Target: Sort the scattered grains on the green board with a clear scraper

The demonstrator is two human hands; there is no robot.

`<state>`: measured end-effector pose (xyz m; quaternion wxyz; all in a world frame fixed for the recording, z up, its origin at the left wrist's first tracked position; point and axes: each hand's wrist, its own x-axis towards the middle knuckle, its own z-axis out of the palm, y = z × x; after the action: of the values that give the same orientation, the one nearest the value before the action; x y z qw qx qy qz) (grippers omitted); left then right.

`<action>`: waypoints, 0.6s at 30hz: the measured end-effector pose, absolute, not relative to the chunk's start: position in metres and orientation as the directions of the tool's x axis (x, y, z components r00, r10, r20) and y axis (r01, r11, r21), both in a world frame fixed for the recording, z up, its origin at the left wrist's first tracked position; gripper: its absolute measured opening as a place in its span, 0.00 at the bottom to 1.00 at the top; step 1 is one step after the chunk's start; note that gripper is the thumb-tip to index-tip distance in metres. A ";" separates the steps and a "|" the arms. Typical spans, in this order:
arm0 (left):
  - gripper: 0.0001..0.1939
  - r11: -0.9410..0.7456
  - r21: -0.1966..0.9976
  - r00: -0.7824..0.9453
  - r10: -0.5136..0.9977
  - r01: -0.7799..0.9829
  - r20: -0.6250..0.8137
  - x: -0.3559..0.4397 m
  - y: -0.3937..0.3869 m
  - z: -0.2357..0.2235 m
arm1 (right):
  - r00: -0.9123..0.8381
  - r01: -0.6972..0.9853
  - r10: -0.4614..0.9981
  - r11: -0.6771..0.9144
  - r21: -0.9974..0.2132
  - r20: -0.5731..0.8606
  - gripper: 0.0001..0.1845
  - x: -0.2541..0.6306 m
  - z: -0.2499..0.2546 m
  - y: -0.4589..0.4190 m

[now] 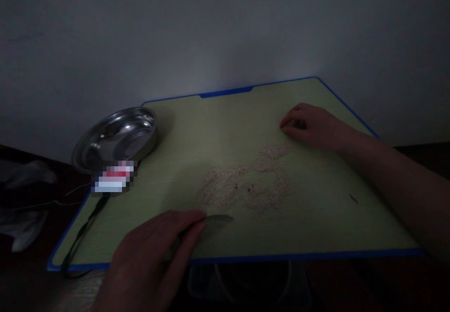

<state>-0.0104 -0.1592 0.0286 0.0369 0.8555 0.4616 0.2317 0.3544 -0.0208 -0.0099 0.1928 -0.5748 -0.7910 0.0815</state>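
Observation:
My left hand [158, 246] is closed around a fork [218, 218], pinched between thumb and finger. Its curved tines point right, just in front of a spread of small pale grains [225, 183]. A few dark specks lie among the grains in the middle. Beyond the grains, to the right, my right hand [311, 124] rests near the board's surface with its fingertips pinched together. Whatever may be between those fingertips is too small and dark to make out. Under everything is a pale green board [204, 134] with a blue edge.
A shiny metal bowl [135, 145] stands at the board's left edge. In front of it lies a blurred-out item [114, 177] with a black strap [82, 230]. A brown sliver [353, 198] lies at right. Beneath the front edge is a container [298, 284]; a wall [225, 31] rises behind.

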 end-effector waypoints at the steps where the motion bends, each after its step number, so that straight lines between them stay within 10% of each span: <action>1: 0.07 -0.558 0.293 0.450 0.816 0.776 0.363 -0.007 -0.161 0.028 | -0.268 0.877 0.940 0.329 -0.352 0.211 0.11 0.354 -0.010 -0.021; 18: 0.11 -0.467 0.249 0.403 0.875 0.849 0.268 0.004 -0.123 0.013 | -0.278 0.854 0.933 0.349 -0.386 0.227 0.09 0.355 -0.014 -0.018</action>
<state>0.0038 -0.1230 0.0132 0.0362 0.8367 0.5150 0.1826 0.3554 -0.0185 -0.0138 0.2100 -0.5628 -0.7938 0.0944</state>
